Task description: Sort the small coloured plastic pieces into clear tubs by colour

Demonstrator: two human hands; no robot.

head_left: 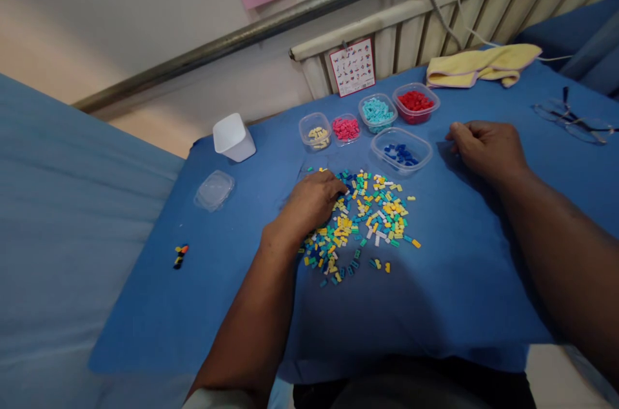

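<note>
A loose pile of small building bricks [343,226] in yellow, green, teal, white and blue lies spread on the table. My left hand [312,200] reaches into the pile's upper left part, its fingers bent down and drawn together among dark blue bricks. Whatever sits between those fingertips is hidden. To the right of the pile, my right hand [491,149] rests on the table, curled with the thumb against the fingers; its inside is out of sight. Between the hands stands a clear tub [422,164] with some dark blue bricks [401,154] in it.
Behind the pile stand clear tubs of cream bricks [318,136], pink bricks [345,129], light blue bricks [377,110] and red bricks [415,101]. A white container [235,138], a clear lid [215,190] and a small brick figure [180,257] lie left; a yellow cloth [478,66] and glasses [573,120] right.
</note>
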